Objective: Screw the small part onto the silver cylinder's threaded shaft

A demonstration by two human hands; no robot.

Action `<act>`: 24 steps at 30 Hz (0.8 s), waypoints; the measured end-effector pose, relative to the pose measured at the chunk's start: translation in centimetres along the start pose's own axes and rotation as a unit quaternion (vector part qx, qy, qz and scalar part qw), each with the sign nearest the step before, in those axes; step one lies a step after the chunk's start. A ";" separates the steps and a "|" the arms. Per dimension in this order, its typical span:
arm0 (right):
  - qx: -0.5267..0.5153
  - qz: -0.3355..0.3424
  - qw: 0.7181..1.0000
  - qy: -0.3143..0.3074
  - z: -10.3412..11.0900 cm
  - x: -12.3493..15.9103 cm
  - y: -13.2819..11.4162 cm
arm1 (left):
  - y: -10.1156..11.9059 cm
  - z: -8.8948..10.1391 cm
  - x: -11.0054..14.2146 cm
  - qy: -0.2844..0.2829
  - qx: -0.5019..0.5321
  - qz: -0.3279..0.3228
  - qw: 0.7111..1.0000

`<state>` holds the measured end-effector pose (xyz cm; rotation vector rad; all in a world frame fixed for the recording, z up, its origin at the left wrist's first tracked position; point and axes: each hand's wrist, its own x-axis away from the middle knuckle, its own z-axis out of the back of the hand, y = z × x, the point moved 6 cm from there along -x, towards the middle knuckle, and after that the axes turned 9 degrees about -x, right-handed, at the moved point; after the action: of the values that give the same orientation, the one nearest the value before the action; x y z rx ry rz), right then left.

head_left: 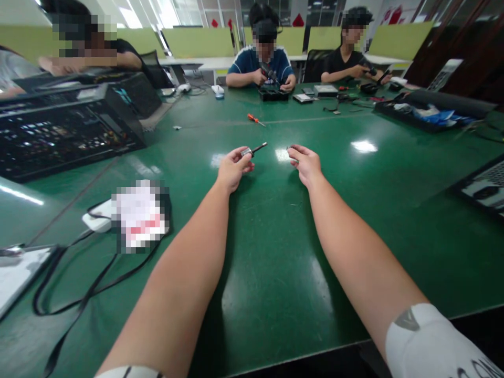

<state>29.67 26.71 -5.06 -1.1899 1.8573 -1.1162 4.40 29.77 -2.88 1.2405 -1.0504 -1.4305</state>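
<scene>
Looking down at the green table, we judge the work under way: two pieces are lifted and apart; how much is left, we cannot tell. Our left hand curls its fingers around a silver-and-dark tool, its shaft pointing right beyond the fingertips. Our right hand narrowly pinches a tiny dark piece, too small to identify. Beyond both hands' fingers lies an orange screwdriver.
</scene>
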 end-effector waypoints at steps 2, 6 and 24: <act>-0.012 -0.015 0.999 -0.032 -1.0 0.3 0.4 | 0.0 -0.7 0.3 -0.039 -0.004 0.004 0.999; -0.032 -0.039 0.996 -0.071 -2.3 1.1 0.7 | 0.2 -1.3 0.6 -0.069 -0.019 0.002 0.997; 0.024 -0.029 0.995 -0.097 -3.4 2.0 1.2 | 1.1 -2.5 1.5 -0.137 -0.032 -0.023 0.990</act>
<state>25.57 26.23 -4.85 -1.2834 1.6495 -1.0304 6.94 27.99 -2.37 1.0468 -1.1544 -1.6919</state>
